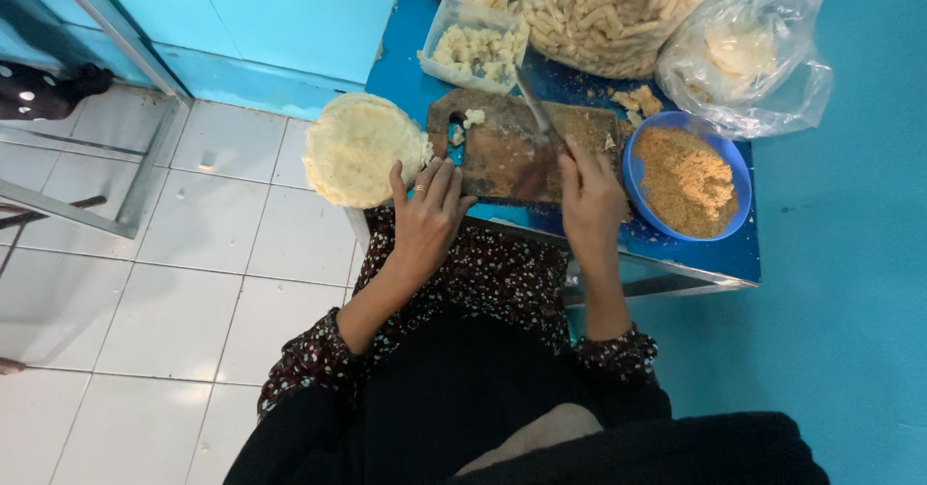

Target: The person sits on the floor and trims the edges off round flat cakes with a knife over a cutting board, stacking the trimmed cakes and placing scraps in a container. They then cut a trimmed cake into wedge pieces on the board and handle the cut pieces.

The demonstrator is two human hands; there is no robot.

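While the right hand (591, 195) closes around the handle of a knife (537, 110), its blade angles up and away over the wooden cutting board (512, 152) that lies just ahead of both hands on the blue tabletop (406, 65). The left hand (430, 210) is open, fingers spread, resting at the near left edge of the board and touching the rim of a stack of pale round flatbreads (355, 149) just to its left. A few pale pieces (473, 118) sit on the board beyond the left hand. To the right of the right hand stands a blue bowl (729, 162) of brown crumbs. Farther ahead are a clear tub (439, 27) of pale chunks and 2 plastic bags (753, 51).
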